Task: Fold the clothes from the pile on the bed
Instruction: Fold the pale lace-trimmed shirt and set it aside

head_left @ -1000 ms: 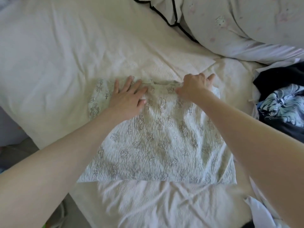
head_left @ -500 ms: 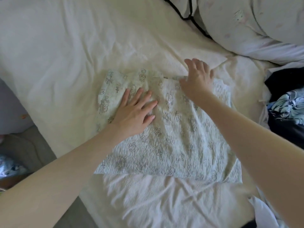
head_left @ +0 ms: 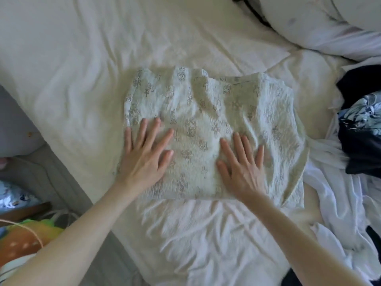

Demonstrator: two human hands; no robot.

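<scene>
A pale green textured garment with grey cross prints point(head_left: 208, 112) lies folded into a rough rectangle on the cream bed sheet point(head_left: 86, 58). My left hand point(head_left: 144, 155) lies flat, fingers spread, on the garment's near left part. My right hand point(head_left: 243, 168) presses flat on its near right part, fingers straight. Neither hand grips the cloth. A pile of clothes with dark navy and light blue patterned fabric point(head_left: 362, 124) sits at the right edge.
White fabric point(head_left: 338, 195) lies crumpled at the right by the pile. Pillows point(head_left: 321, 23) sit at the far right corner. The bed's edge runs down the left, with a grey floor point(head_left: 51, 174) and colourful items point(head_left: 26, 240) beside it.
Both hands slid from the garment's far edge back toward me. The right hand, curled at the far edge before, now lies flat. The camera view shifted.
</scene>
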